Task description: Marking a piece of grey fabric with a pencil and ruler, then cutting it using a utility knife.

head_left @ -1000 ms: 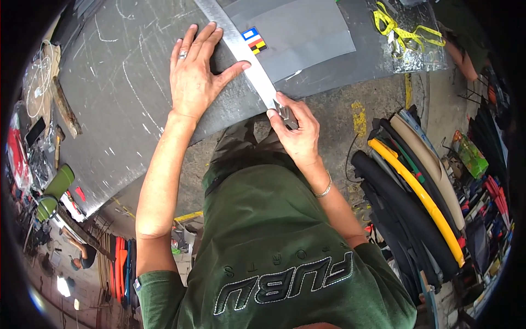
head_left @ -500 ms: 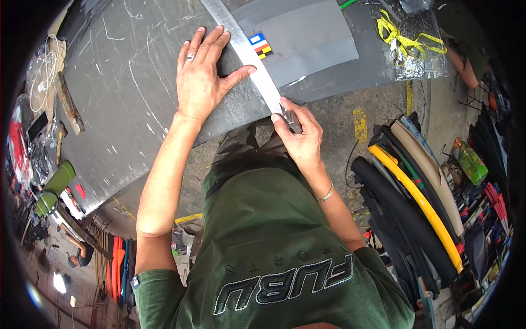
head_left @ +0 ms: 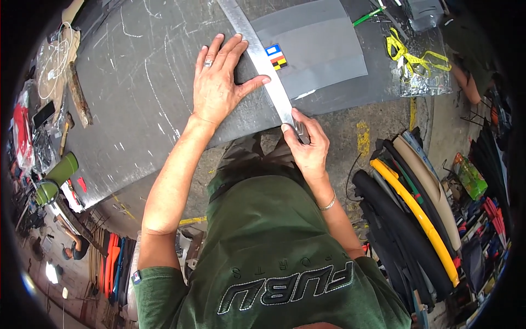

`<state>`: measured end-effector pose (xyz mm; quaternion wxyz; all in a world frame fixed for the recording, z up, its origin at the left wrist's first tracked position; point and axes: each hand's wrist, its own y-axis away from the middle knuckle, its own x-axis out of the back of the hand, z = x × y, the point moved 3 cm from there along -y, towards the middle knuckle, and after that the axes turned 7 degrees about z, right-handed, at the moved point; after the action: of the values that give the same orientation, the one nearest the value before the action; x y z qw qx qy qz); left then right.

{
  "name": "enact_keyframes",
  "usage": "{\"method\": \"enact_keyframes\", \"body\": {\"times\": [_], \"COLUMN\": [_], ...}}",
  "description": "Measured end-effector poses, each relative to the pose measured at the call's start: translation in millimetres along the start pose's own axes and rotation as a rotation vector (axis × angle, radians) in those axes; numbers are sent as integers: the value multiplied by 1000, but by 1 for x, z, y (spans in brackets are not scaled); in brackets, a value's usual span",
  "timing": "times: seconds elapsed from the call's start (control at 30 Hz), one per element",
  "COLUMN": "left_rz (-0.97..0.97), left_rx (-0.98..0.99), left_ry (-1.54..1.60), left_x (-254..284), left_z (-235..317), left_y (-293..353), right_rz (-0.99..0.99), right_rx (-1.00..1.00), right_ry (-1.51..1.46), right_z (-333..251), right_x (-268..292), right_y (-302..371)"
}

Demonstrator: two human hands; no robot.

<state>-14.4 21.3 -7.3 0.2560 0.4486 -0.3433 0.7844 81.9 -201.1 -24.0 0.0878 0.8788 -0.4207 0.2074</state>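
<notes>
A long metal straightedge [head_left: 256,54] slants across the dark grey work table [head_left: 142,109] and reaches the near edge. My left hand [head_left: 218,90] lies flat with its fingers spread, fingertips and thumb pressing along the straightedge's left side. At its near end my right hand [head_left: 311,151] is closed around a small dark grey tool [head_left: 301,131]; the fingers partly cover it, and its working tip is hidden. Right of the straightedge lies a grey flexible sheet [head_left: 329,52]. A small multicoloured patch [head_left: 276,57] sits on that sheet, beside the metal edge.
A yellow tape measure [head_left: 405,57] and a green pencil [head_left: 369,16] lie at the table's far right. Rolls of material, one yellow [head_left: 416,219], stand on the floor to the right. A phone [head_left: 44,114] and a wooden stick [head_left: 79,96] are at the left. Another person [head_left: 75,249] is at lower left.
The whole view has shifted, so the table and both hands appear slightly lower and farther right. Against the straightedge, my hands keep about the same places.
</notes>
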Motion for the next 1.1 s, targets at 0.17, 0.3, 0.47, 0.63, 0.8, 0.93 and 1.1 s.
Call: {"method": "enact_keyframes", "body": {"times": [0.17,0.3,0.47,0.63,0.8,0.93,1.1], "left_rz": [-23,2,-125,-134,-121,-167,-108], "left_rx": [-3,-17,80,82,91,110,26], "left_ry": [-14,-65,-192,-228,-213,-202,-175], "left_x": [0,8,14,15,17,18,13], "left_z": [1,6,23,25,21,26,26], "left_y": [0,-2,-3,-6,-8,-9,-9], "right_rz": [-8,-28,-35,-14,-18,-13,-21], "right_rx": [-21,-39,-55,-31,-42,-31,-22], "right_ry": [-12,11,22,50,34,7,8], "right_z": [-1,-3,-2,-4,-8,-1,-2], "right_x": [1,1,1,1,0,0,1], "right_y": [1,0,1,-2,-2,-1,-1]}}
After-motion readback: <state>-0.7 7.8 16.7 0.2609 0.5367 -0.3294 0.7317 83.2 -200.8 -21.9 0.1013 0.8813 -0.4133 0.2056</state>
